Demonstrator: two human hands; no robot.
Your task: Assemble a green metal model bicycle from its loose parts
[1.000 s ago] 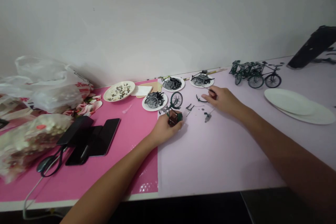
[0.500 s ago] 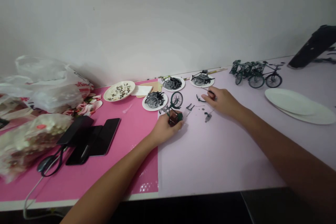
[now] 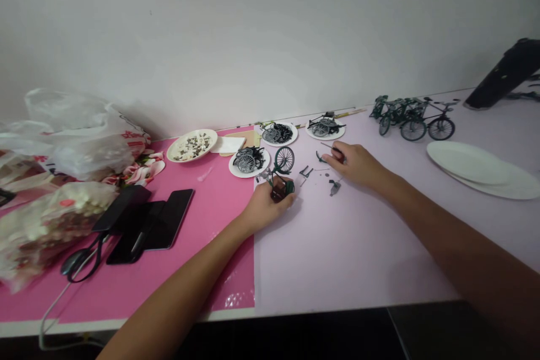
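Observation:
A green model bicycle (image 3: 287, 184) is in my left hand (image 3: 266, 207), tilted with one spoked wheel (image 3: 284, 160) pointing up. My fingers wrap round its frame, and part of it is hidden by them. To the right, my right hand (image 3: 353, 163) is closed on a small screwdriver (image 3: 327, 145), its thin shaft pointing left and most of the handle inside the fingers. Between the hands lie loose parts: a dark forked piece (image 3: 306, 171), a grey pedal-like piece (image 3: 334, 187) and a curved green mudguard (image 3: 319, 156) near my right fingertips.
Plates of bicycle parts stand behind the hands: one at left (image 3: 231, 166), one at back (image 3: 295, 135), one farther right (image 3: 342, 134). Assembled model bicycles (image 3: 413, 118) and white oval plates (image 3: 468, 163) are at right. Phones (image 3: 172, 219), plastic bags (image 3: 80, 129) and a bowl (image 3: 171, 153) lie left.
Hardly anything differs. My right hand has shifted very slightly left with the screwdriver; the left hand and the bicycle stay in place.

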